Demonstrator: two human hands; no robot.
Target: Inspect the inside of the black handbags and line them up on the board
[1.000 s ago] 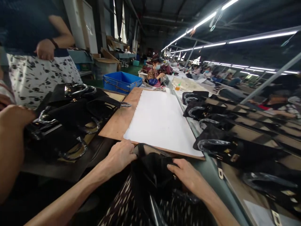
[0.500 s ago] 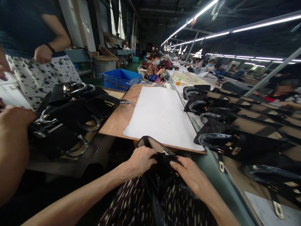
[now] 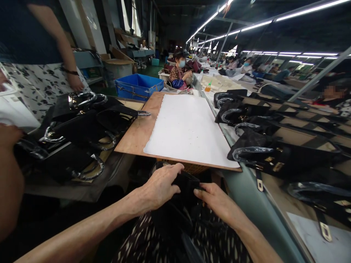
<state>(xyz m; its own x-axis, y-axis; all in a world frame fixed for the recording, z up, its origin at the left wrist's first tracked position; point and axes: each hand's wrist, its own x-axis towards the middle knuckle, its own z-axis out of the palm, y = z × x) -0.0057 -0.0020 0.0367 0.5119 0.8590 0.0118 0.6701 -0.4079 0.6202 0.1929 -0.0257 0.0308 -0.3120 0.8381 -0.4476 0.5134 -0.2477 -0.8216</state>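
A black handbag (image 3: 186, 184) rests on my lap, below the front edge of the work board. My left hand (image 3: 163, 184) grips its upper edge, fingers over the far side and thumb toward me. On the bag's right side, my right hand (image 3: 212, 195) pinches the edge between thumb and fingers. The bag's lower part blends into my dark patterned clothing, so its full shape is hard to make out. In front of both hands lies a white sheet (image 3: 189, 128) on a brown board (image 3: 128, 140).
Black handbags with plastic-wrapped handles (image 3: 87, 168) lie piled on the left, and more bags (image 3: 255, 151) line the right bench. A blue bin (image 3: 138, 87) stands beyond the board. One person's forearm (image 3: 11, 175) is at the left edge; another person (image 3: 41, 54) stands behind the pile.
The bag's rim has tipped, so its beige inside no longer shows. My left hand has risen slightly on the edge. The standing person's arm has dropped lower.
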